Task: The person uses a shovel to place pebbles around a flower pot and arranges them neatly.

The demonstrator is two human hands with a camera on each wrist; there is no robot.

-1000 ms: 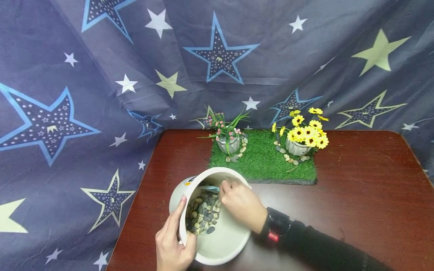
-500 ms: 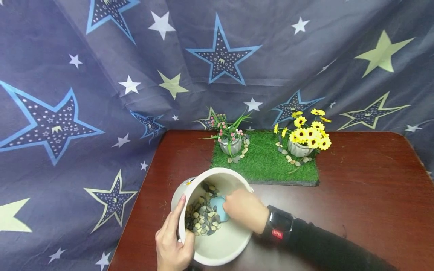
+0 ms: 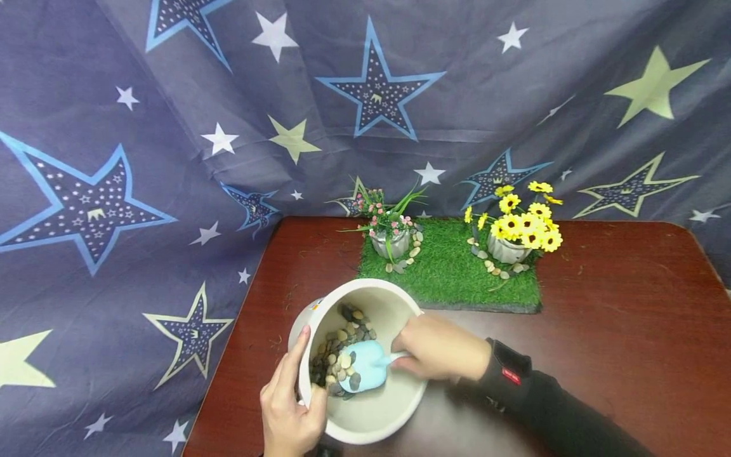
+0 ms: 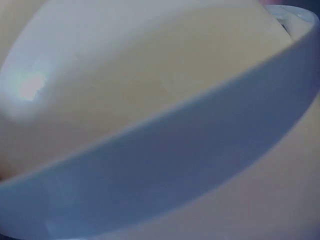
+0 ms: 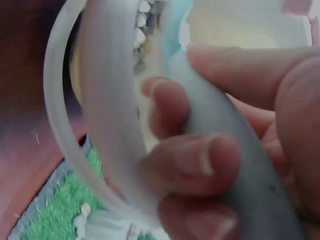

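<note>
A cream bucket stands tilted on the table with its mouth toward me. Gray and tan pebbles lie along its left inner side. My left hand grips the rim at the left, thumb inside and fingers outside. Inside the bucket, my right hand holds a small light-blue shovel by its handle, with several pebbles on the blade. The right wrist view has the fingers curled round the pale handle. Filling the left wrist view is the bucket's pale rim; the left fingers are mostly hidden there.
Behind the bucket lies an artificial grass mat. On it stand a pot of pink flowers and a pot of yellow flowers, each partly ringed with pebbles. A starry cloth hangs behind the brown table.
The shovel has come from the bucket's back wall down toward its middle and now carries pebbles. My right hand has turned and shifted right. The left hand keeps its grip on the rim.
</note>
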